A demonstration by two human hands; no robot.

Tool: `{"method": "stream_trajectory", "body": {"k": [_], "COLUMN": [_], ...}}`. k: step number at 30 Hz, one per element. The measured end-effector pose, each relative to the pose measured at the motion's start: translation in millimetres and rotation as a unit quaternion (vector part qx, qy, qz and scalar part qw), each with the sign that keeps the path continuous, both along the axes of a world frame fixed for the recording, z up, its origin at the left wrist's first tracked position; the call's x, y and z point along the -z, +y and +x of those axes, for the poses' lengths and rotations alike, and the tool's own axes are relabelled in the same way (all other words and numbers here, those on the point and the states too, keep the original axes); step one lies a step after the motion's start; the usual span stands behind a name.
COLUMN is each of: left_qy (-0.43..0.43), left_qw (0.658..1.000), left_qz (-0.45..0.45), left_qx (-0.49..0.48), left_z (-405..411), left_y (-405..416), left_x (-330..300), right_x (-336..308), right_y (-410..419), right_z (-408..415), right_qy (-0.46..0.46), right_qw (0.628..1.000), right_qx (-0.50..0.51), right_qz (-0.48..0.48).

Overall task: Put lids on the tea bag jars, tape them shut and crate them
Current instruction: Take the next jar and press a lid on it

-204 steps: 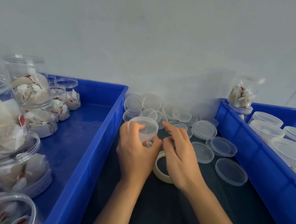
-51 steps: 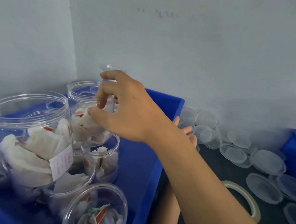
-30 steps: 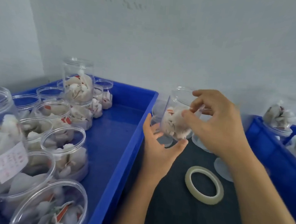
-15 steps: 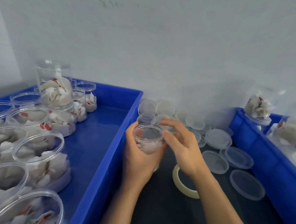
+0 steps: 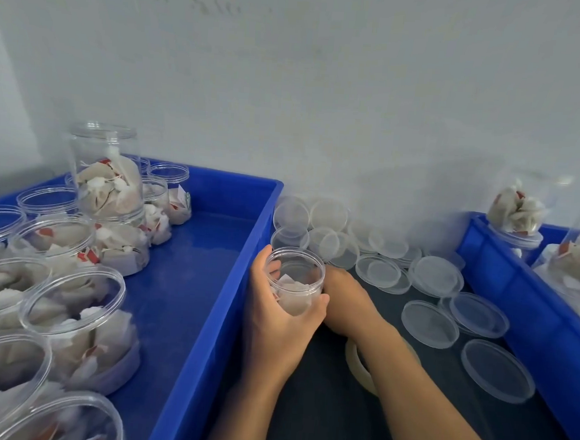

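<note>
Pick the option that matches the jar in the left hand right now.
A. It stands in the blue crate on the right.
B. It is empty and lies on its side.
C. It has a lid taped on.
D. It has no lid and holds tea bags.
D: the left hand grips the jar upright over the dark table, its mouth open, with tea bags showing inside.
</note>
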State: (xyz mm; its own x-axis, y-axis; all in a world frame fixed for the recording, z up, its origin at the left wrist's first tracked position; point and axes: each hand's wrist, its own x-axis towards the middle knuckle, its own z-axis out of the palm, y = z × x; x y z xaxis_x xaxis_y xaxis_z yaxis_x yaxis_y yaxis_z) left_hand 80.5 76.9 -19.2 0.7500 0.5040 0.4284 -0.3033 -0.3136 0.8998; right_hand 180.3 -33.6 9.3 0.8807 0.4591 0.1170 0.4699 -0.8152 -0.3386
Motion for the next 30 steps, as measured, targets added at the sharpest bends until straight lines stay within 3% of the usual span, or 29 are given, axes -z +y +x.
{"method": "stream_trajectory", "body": {"k": [3,7,14,17,21,30], "left_qy": [-0.005,-0.005,0.007,0.0,-0.035,-0.048], "left_qw": [1.0,1.0,0.999,0.998,0.993,0.992], "left_qz": [0.007,0.009,0.021,0.054,0.084,0.071], "left_qx": [0.0,0.004,0.026,0.044,0.081,0.097], "left_z": [0,-1,-1,-4,-1,-10], "left_y": [0,0,-7,-12,-17,-22], "left_x": [1,2,-1,-6,-12,-14], "right_x": [-6,-21,-58,-65,-65,-52], "right_y": [-12,-28,-40,-39,-34,-34], "right_z": [-6,-20,-55,-64,-68,-71], "right_qy": [0.008,-0.047,-0.101,-0.067,-0.05,-0.073], "right_qw": [0.993,0.965,0.865,0.879,0.921,0.913], "right_qx": [0.036,0.084,0.122,0.11,0.138,0.193], "right_qz": [0.112,0.243,0.476,0.458,0.361,0.353]}}
